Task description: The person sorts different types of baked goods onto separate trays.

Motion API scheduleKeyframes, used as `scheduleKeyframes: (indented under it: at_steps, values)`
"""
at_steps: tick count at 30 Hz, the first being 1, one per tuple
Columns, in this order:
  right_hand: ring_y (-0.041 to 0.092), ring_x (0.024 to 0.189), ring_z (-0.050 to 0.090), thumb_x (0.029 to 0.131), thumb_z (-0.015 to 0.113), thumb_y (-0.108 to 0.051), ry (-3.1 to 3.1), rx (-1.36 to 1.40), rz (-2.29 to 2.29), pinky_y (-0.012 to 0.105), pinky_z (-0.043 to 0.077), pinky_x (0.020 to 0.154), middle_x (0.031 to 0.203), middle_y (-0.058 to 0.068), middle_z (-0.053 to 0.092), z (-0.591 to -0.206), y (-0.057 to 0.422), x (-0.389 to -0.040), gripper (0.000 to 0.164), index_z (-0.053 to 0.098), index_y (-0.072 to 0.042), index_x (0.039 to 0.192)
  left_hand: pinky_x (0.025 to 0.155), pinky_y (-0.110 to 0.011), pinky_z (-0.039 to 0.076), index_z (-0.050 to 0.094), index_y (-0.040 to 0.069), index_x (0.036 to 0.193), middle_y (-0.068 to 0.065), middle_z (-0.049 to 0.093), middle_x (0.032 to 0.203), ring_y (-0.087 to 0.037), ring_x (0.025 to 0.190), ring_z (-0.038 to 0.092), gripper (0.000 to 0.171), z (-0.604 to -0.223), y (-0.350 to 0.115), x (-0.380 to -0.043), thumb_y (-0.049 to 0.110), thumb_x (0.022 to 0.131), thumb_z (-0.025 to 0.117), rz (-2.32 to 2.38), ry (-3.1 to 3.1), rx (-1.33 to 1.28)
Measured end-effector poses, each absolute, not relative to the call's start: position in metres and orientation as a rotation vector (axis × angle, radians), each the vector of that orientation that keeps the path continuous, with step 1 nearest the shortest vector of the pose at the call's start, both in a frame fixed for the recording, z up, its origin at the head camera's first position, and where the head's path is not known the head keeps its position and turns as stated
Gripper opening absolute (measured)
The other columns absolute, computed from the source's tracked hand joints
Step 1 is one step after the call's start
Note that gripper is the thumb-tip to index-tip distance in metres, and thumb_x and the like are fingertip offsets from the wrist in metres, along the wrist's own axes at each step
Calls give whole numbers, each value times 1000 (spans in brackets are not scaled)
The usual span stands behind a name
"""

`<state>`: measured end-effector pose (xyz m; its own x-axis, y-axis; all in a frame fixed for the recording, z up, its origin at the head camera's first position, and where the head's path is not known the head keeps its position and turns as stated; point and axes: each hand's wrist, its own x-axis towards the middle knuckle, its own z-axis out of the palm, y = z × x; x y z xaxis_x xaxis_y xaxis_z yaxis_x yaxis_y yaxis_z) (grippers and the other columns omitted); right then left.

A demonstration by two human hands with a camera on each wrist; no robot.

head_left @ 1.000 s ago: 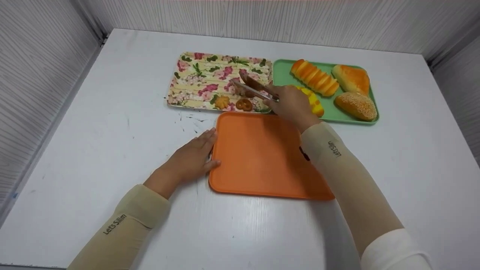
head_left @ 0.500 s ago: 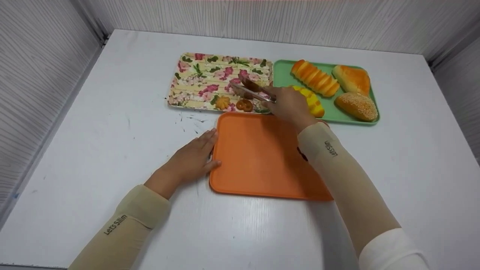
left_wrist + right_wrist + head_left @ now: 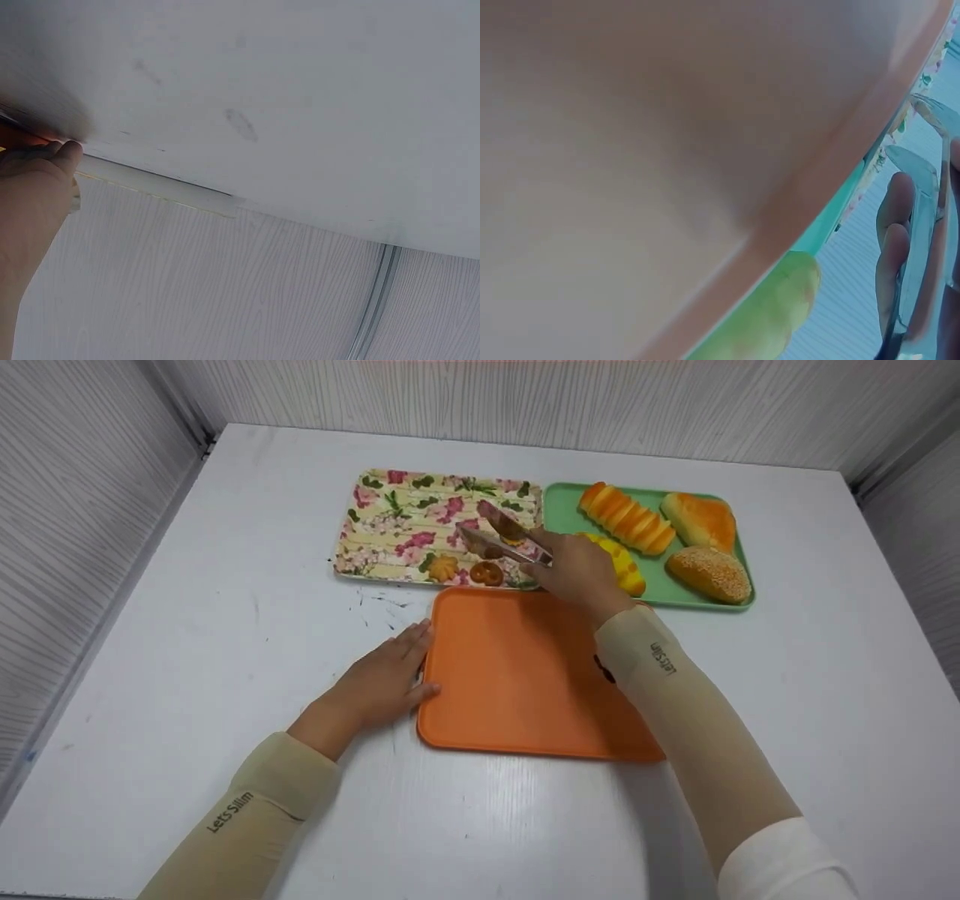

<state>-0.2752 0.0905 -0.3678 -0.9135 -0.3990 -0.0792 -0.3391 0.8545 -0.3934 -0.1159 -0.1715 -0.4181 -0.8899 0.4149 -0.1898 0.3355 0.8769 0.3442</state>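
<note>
My right hand (image 3: 581, 570) grips a pair of metal tongs (image 3: 491, 542), their tips parted over the right part of the floral tray (image 3: 390, 521). A small orange-yellow piece shows between the tong arms; whether they touch it I cannot tell. Just in front lie a flower-shaped cookie (image 3: 442, 568) and a pretzel-shaped cookie (image 3: 487, 574). My left hand (image 3: 381, 679) rests at the left edge of the orange tray (image 3: 517, 675), fingers extended along it and thumb on the rim. In the right wrist view the tongs (image 3: 922, 247) lie between thumb and fingers.
A green tray (image 3: 559, 514) at the back right bears a ridged bread roll (image 3: 626, 519), a golden bread (image 3: 703, 519), a sesame bun (image 3: 709, 574) and a yellow bread (image 3: 626, 566) partly behind my right hand. Panelled walls (image 3: 525, 405) border the white table (image 3: 225, 607).
The tong tips have spread farther apart over the floral tray, and the right hand has shifted slightly left. My left hand stays in place at the orange tray.
</note>
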Motion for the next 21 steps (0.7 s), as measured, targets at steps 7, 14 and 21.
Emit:
scheduleKeyframes:
  at_steps: [7, 14, 21]
  values:
    - [23, 65, 53, 91, 58, -51, 2931, -520, -632, 35, 46, 58, 97, 6, 65, -364, 91, -272, 71, 30, -24, 151, 114, -42, 15, 9, 2, 152, -10, 7, 158, -24, 144, 8, 80, -416, -171, -116, 50, 98, 44, 447, 2791, 574]
    - [25, 71, 58, 91, 54, -55, 2975, -518, -654, 39, 48, 63, 116, 6, 63, -358, 99, -269, 74, 28, -22, 152, 114, -42, 15, 9, 2, 152, -10, 7, 158, -24, 144, 8, 80, -419, -171, -116, 49, 98, 45, 465, 2799, 585]
    - [28, 75, 60, 92, 53, -54, 3036, -437, -691, 39, 45, 58, 120, 9, 63, -350, 120, -271, 70, 28, -27, 151, 114, -42, 16, 9, 2, 152, -10, 7, 159, -24, 144, 8, 80, -421, -172, -117, 49, 98, 45, 441, 2811, 594]
